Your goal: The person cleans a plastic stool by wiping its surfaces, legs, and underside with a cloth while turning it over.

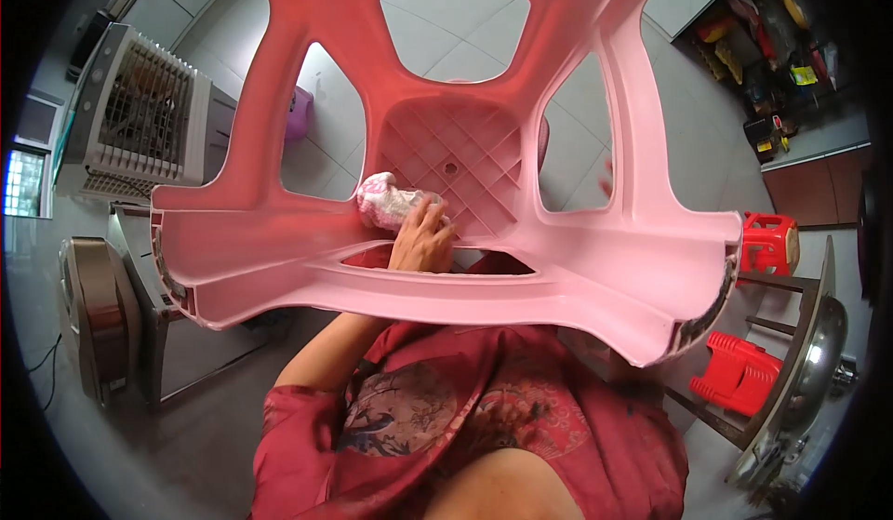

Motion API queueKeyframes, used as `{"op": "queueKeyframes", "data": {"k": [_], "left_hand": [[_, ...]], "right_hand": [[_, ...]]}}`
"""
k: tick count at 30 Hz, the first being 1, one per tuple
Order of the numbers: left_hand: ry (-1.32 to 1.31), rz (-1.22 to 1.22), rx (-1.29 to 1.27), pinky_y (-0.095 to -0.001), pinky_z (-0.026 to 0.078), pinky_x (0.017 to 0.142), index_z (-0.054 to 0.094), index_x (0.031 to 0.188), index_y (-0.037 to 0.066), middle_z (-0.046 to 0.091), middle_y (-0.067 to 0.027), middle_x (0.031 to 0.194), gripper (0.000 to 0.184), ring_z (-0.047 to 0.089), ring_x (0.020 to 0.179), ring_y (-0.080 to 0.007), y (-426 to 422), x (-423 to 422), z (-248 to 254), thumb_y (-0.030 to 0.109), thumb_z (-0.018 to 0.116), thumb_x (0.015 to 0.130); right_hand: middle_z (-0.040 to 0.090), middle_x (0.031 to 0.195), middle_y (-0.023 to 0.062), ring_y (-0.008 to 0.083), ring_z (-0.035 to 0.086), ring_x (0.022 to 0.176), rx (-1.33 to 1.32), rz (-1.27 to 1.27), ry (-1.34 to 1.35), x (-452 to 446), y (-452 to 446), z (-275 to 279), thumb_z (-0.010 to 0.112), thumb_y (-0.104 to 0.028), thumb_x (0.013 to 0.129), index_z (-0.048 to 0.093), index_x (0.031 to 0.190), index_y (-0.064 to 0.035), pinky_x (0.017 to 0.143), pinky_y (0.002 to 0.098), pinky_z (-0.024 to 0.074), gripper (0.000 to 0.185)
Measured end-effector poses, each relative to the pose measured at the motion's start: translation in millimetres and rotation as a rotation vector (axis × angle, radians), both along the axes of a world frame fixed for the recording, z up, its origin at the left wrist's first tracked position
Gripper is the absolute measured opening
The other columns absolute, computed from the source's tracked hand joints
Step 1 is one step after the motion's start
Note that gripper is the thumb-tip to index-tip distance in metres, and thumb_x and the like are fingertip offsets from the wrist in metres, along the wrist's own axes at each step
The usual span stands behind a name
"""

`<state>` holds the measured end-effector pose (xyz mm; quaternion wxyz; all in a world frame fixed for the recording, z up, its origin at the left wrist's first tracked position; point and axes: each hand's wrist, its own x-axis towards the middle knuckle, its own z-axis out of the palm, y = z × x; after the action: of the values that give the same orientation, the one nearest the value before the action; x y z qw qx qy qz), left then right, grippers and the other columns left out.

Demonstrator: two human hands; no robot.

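Note:
A large pink plastic stool (451,301) is turned so that its hollow underside and ribbed seat bottom face me. My left hand (425,238) reaches through the opening in its near side. The fingers press on a crumpled white and pink cloth (393,206), which lies against the inner left corner beside the ribs. Of my right hand (606,178), only blurred fingertips show through the right side opening, at the outer side of the stool; the rest is hidden behind the pink plastic.
An air cooler (139,115) stands at the left, with a brown appliance (100,320) below it. A purple object (299,113) is on the tiled floor. Red plastic stools (737,372) and a metal-topped table (819,362) are at the right. Shelves with tools fill the upper right.

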<state>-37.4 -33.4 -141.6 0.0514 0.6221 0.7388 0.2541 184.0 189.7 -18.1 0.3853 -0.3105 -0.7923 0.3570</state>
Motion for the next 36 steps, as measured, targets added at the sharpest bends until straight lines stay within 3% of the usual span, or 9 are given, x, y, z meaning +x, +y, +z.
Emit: {"op": "queueKeyframes", "data": {"k": [4, 7, 10, 18, 21, 23, 29, 33, 36], "left_hand": [[-0.382, -0.053, 0.121, -0.0379, 0.048, 0.090, 0.062, 0.104, 0.005, 0.062, -0.0105, 0.111, 0.026, 0.058, 0.110, -0.0335, -63.6, -11.1, 31.9, 0.008, 0.066, 0.078], [-0.111, 0.108, -0.195, -0.0371, 0.048, 0.082, 0.063, 0.106, 0.002, 0.063, -0.0115, 0.106, 0.026, 0.061, 0.098, -0.0314, -137.8, -9.8, 16.5, 0.005, 0.066, 0.081], [0.009, 0.282, 0.114, -0.0405, 0.048, 0.084, 0.063, 0.110, 0.001, 0.064, -0.0136, 0.110, 0.025, 0.061, 0.100, -0.0301, -181.5, -12.4, 6.9, 0.010, 0.064, 0.087], [0.215, 0.628, 0.504, -0.0490, 0.034, 0.110, 0.039, 0.139, -0.003, 0.043, -0.0214, 0.142, 0.062, 0.043, 0.132, -0.0326, -173.5, -63.4, 108.8, 0.044, 0.039, 0.100], [-0.358, 0.663, 0.993, -0.0538, 0.030, 0.115, 0.032, 0.145, -0.003, 0.033, -0.0245, 0.152, 0.075, 0.037, 0.139, -0.0390, -111.5, -66.3, 200.0, 0.057, 0.022, 0.100], [-0.295, 0.455, 1.189, -0.0602, 0.029, 0.113, 0.038, 0.141, -0.001, 0.032, -0.0270, 0.152, 0.075, 0.035, 0.138, -0.0448, -95.7, -74.3, 217.9, 0.058, 0.019, 0.100], [0.067, 0.216, 0.803, -0.0684, 0.030, 0.108, 0.053, 0.097, 0.005, 0.051, -0.0263, 0.124, 0.053, 0.045, 0.127, -0.0489, -103.1, -93.7, 221.3, 0.049, 0.023, 0.100], [0.155, 0.361, 0.898, -0.0674, 0.040, 0.102, 0.045, 0.088, 0.005, 0.052, -0.0224, 0.107, 0.034, 0.052, 0.116, -0.0494, -99.7, -80.3, 213.0, 0.036, 0.039, 0.098], [0.235, 0.340, 0.896, -0.0650, 0.045, 0.100, 0.043, 0.089, 0.003, 0.051, -0.0227, 0.106, 0.031, 0.052, 0.115, -0.0499, -98.0, -80.1, 212.2, 0.032, 0.047, 0.097]], "right_hand": [[0.063, 0.112, 0.0084, 0.0145, 0.062, 0.095, -0.387, 0.159, -0.332, 44.6, -60.9, -60.0, 0.051, -0.012, 0.097, 0.057, 0.126, -0.0016, 0.083, 0.0271, 0.0488, 0.031], [0.063, 0.109, 0.0084, 0.0150, 0.062, 0.094, -0.641, 0.350, -0.564, 61.8, -101.4, -92.4, 0.052, -0.011, 0.097, 0.058, 0.123, -0.0016, 0.082, 0.0278, 0.0489, 0.029], [0.062, 0.107, 0.0085, 0.0155, 0.062, 0.093, -0.748, 0.527, -0.656, 48.7, -126.9, -111.1, 0.052, -0.010, 0.096, 0.059, 0.120, -0.0017, 0.081, 0.0284, 0.0491, 0.026], [0.061, 0.097, 0.0096, 0.0185, 0.061, 0.086, -0.604, 0.422, -0.052, -104.2, -127.2, -102.4, 0.053, -0.008, 0.094, 0.062, 0.109, -0.0012, 0.077, 0.0309, 0.0486, 0.019], [0.060, 0.111, 0.0131, 0.0279, 0.059, 0.103, -0.150, 0.436, -0.070, -170.8, -102.2, -116.3, 0.059, -0.011, 0.087, 0.061, 0.115, -0.0039, 0.089, 0.0392, 0.0469, 0.028], [0.054, 0.127, 0.0148, 0.0336, 0.052, 0.118, 0.039, 0.425, -0.279, -206.8, -97.7, -138.9, 0.064, -0.016, 0.083, 0.059, 0.122, -0.0084, 0.099, 0.0461, 0.0430, 0.040], [0.042, 0.148, 0.0128, 0.0399, 0.038, 0.134, 0.122, 0.450, -0.968, -255.1, -103.6, -178.5, 0.070, -0.026, 0.076, 0.057, 0.130, -0.0212, 0.106, 0.0514, 0.0383, 0.056], [0.064, 0.116, 0.0107, 0.0266, 0.052, 0.125, -0.500, 0.353, -0.661, -276.1, -55.0, -171.5, 0.067, -0.016, 0.073, 0.064, 0.119, -0.0202, 0.096, 0.0470, 0.0444, 0.047], [0.061, 0.122, 0.0132, 0.0315, 0.050, 0.127, -0.041, 0.038, -0.240, -297.5, -40.0, -187.9, 0.065, -0.014, 0.072, 0.063, 0.119, -0.0180, 0.096, 0.0487, 0.0445, 0.047]]}}
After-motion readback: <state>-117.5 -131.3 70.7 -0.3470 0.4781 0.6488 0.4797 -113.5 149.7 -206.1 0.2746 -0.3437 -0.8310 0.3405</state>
